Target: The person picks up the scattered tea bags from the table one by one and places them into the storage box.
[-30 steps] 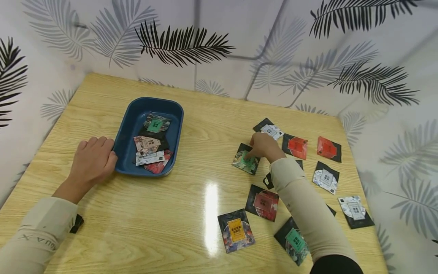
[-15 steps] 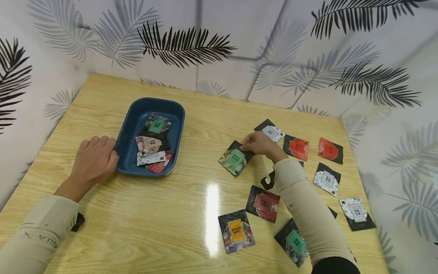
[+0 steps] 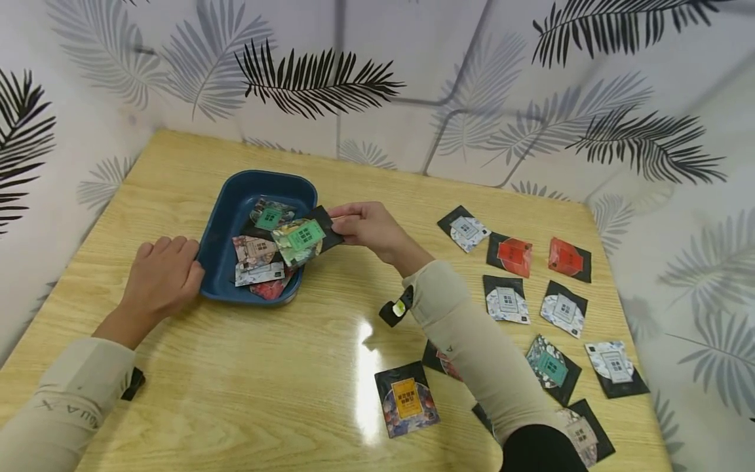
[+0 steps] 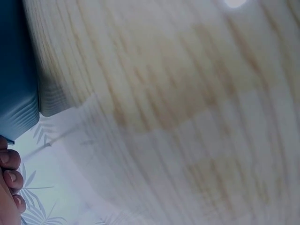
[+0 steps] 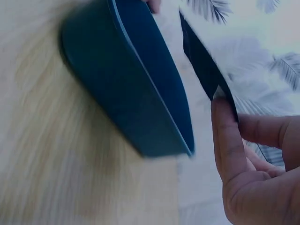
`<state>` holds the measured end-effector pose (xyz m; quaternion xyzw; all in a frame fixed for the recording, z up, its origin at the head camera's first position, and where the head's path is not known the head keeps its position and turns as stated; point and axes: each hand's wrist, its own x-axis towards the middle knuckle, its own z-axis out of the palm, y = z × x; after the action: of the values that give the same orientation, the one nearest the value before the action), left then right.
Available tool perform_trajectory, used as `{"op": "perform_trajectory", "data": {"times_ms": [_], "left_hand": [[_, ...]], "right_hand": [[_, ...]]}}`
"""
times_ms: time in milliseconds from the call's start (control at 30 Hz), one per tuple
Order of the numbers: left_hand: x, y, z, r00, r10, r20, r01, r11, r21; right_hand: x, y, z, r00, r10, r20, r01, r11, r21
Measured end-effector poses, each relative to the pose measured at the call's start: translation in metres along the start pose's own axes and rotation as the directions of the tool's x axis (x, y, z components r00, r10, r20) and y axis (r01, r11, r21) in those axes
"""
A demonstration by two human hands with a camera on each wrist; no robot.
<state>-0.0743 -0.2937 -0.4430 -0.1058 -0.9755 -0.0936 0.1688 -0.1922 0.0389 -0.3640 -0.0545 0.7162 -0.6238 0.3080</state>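
My right hand (image 3: pixel 374 229) pinches a black sachet with a green label (image 3: pixel 303 237) by its dark end, over the right rim of a blue plastic bin (image 3: pixel 207 246). In the right wrist view, thumb and finger hold the sachet (image 5: pixel 206 63) edge-on, apart from the bin wall (image 5: pixel 117 89). My left hand (image 3: pixel 162 275) grips the bin's left rim; its curled fingers (image 4: pixel 11 178) show below the rim in the left wrist view. Inside the bin lie several sachets, among them a green-labelled one (image 3: pixel 271 215) and a pink-labelled one (image 3: pixel 256 250).
Several sachets lie spread over the right side of the wooden table (image 3: pixel 330 367), including a yellow-labelled one (image 3: pixel 407 399), a red one (image 3: pixel 510 254) and white ones (image 3: pixel 507 299). My right forearm (image 3: pixel 478 354) covers parts of some. A leaf-patterned cloth (image 3: pixel 377 65) hangs behind the table.
My right hand has picked up the green-labelled sachet from the table and carried it left to the bin's right rim. My left hand has stayed at the bin.
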Motion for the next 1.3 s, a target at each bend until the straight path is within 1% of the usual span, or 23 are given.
{"op": "perform_trajectory", "data": {"times_ms": [100, 167, 267, 333, 400, 467, 533, 600, 633, 667, 700, 767, 833, 867, 900, 1000, 1100, 1133, 1167, 1200, 1267, 1300], "left_hand": [[-0.002, 0.001, 0.002, 1.000, 0.001, -0.002, -0.001, 1.000, -0.003], [-0.003, 0.001, 0.004, 1.000, -0.003, 0.007, 0.003, 1.000, -0.006], [-0.005, -0.001, 0.005, 1.000, -0.014, 0.011, 0.014, 1.000, -0.008], [-0.005, -0.002, 0.006, 1.000, -0.019, 0.007, 0.019, 1.000, -0.013], [-0.005, -0.002, 0.006, 1.000, -0.017, 0.000, 0.017, 1.000, -0.018], [-0.005, -0.002, 0.007, 1.000, -0.013, -0.003, 0.013, 1.000, -0.022], [-0.004, -0.002, 0.007, 1.000, -0.010, 0.000, 0.010, 1.000, -0.024], [-0.003, -0.003, 0.007, 1.000, -0.010, 0.001, 0.010, 1.000, -0.020], [-0.002, -0.004, 0.006, 1.000, -0.012, 0.003, 0.012, 1.000, -0.018], [-0.001, -0.005, 0.006, 1.000, -0.014, 0.005, 0.014, 1.000, -0.015], [0.000, -0.005, 0.005, 1.000, -0.015, 0.005, 0.015, 1.000, -0.014], [0.001, -0.006, 0.004, 1.000, -0.015, 0.005, 0.015, 1.000, -0.016], [0.003, -0.006, 0.004, 1.000, -0.011, 0.006, 0.011, 1.000, -0.022], [0.003, -0.005, 0.004, 1.000, -0.006, 0.005, 0.006, 1.000, -0.025], [0.004, -0.005, 0.004, 1.000, -0.001, 0.005, 0.001, 1.000, -0.030], [0.005, -0.002, 0.004, 1.000, 0.014, 0.003, -0.013, 0.999, -0.040], [0.005, 0.001, 0.005, 1.000, 0.018, -0.003, -0.018, 0.999, -0.040], [0.005, 0.001, 0.005, 1.000, 0.019, -0.003, -0.019, 0.999, -0.040], [0.006, 0.002, 0.006, 1.000, 0.021, -0.003, -0.021, 0.999, -0.040], [0.006, 0.002, 0.006, 1.000, 0.022, -0.003, -0.023, 0.999, -0.041], [0.008, 0.002, 0.006, 1.000, 0.028, 0.001, -0.028, 0.999, -0.042], [0.008, 0.001, 0.007, 1.000, 0.031, 0.001, -0.031, 0.999, -0.041]], "right_hand": [[0.012, -0.002, 0.022, 1.000, 0.013, -0.021, -0.013, 1.000, -0.011], [0.020, -0.003, 0.032, 1.000, 0.021, -0.024, -0.021, 1.000, -0.017], [0.030, -0.008, 0.041, 1.000, 0.010, -0.006, -0.010, 0.998, -0.054], [0.034, -0.014, 0.041, 1.000, -0.015, -0.001, 0.015, 0.994, -0.112], [0.037, -0.021, 0.036, 0.998, -0.053, -0.014, 0.050, 0.983, -0.176], [0.036, -0.026, 0.025, 0.994, -0.095, -0.051, 0.080, 0.967, -0.241], [0.034, -0.027, 0.008, 0.986, -0.133, -0.104, 0.098, 0.951, -0.294], [0.031, -0.024, -0.013, 0.971, -0.169, -0.167, 0.103, 0.932, -0.346], [0.030, -0.020, -0.024, 0.963, -0.184, -0.198, 0.094, 0.915, -0.392], [0.029, -0.016, -0.035, 0.955, -0.195, -0.225, 0.075, 0.888, -0.453], [0.029, -0.011, -0.047, 0.947, -0.206, -0.246, 0.048, 0.849, -0.527], [0.028, 0.001, -0.068, 0.934, -0.213, -0.287, -0.031, 0.752, -0.659], [0.027, 0.012, -0.087, 0.926, -0.206, -0.315, -0.114, 0.643, -0.757], [0.026, 0.018, -0.097, 0.924, -0.198, -0.328, -0.149, 0.601, -0.785], [0.025, 0.024, -0.107, 0.920, -0.189, -0.344, -0.184, 0.568, -0.802], [0.020, 0.038, -0.136, 0.906, -0.130, -0.404, -0.299, 0.478, -0.826], [0.011, 0.052, -0.160, 0.893, -0.068, -0.445, -0.387, 0.390, -0.835], [0.008, 0.057, -0.166, 0.889, -0.043, -0.457, -0.410, 0.370, -0.833], [0.005, 0.062, -0.171, 0.885, -0.026, -0.464, -0.425, 0.361, -0.830], [0.002, 0.067, -0.176, 0.882, -0.011, -0.471, -0.437, 0.358, -0.825], [-0.003, 0.074, -0.183, 0.878, 0.019, -0.479, -0.451, 0.372, -0.812], [-0.006, 0.076, -0.185, 0.876, 0.027, -0.482, -0.454, 0.384, -0.804]]}}
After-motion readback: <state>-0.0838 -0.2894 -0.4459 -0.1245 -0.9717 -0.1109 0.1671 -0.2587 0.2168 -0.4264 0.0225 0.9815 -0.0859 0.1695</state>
